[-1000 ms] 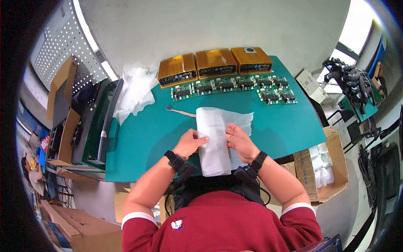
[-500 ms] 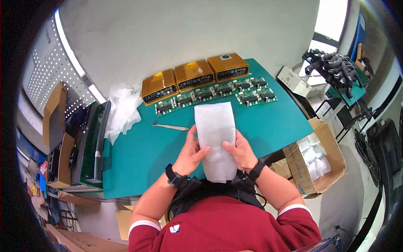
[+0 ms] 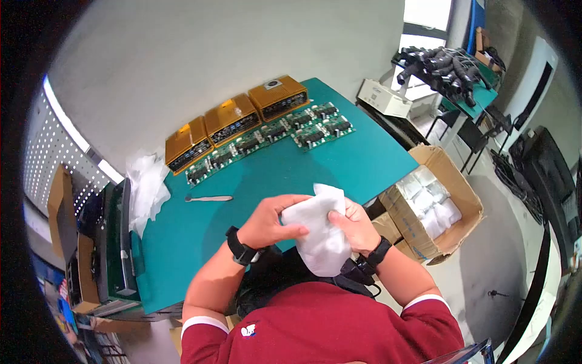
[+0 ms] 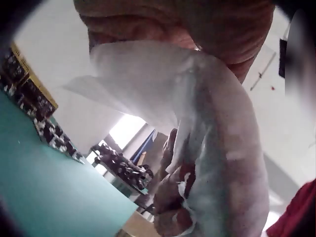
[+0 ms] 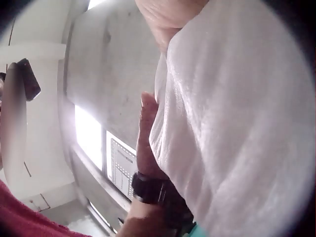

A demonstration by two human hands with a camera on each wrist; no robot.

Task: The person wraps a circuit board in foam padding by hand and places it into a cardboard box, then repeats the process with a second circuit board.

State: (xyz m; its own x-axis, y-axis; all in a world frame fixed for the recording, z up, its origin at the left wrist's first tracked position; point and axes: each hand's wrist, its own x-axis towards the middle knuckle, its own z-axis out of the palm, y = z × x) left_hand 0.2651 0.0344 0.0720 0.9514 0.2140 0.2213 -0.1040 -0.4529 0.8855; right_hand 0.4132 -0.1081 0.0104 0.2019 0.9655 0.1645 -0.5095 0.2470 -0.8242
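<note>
Both hands hold a bundle of white foam wrap point(image 3: 320, 233) in front of the body, close to the table's near edge. My left hand point(image 3: 276, 221) grips its left side, with the thumb lying across the front. On the other side, my right hand point(image 3: 353, 225) pinches the upper right part, its thumb pressing into the folded wrap. The left wrist view shows the foam wrap point(image 4: 217, 113) bent over, with a faint greenish tint showing through and fingers tucked at its folds. In the right wrist view the foam wrap point(image 5: 237, 118) covers most of what the hand holds.
On the green table point(image 3: 279, 176) lie several green circuit boards point(image 3: 247, 145), a brush point(image 3: 209, 198) and loose foam sheets point(image 3: 145, 188). Orange finned metal boxes point(image 3: 231, 118) line the back. A cardboard box point(image 3: 464, 215) of white wrapped packages stands at the right.
The foam wrap has gone from a long flat strip to a shorter folded bundle. Both hands have closed around it and shifted slightly right. The head view has turned to the right.
</note>
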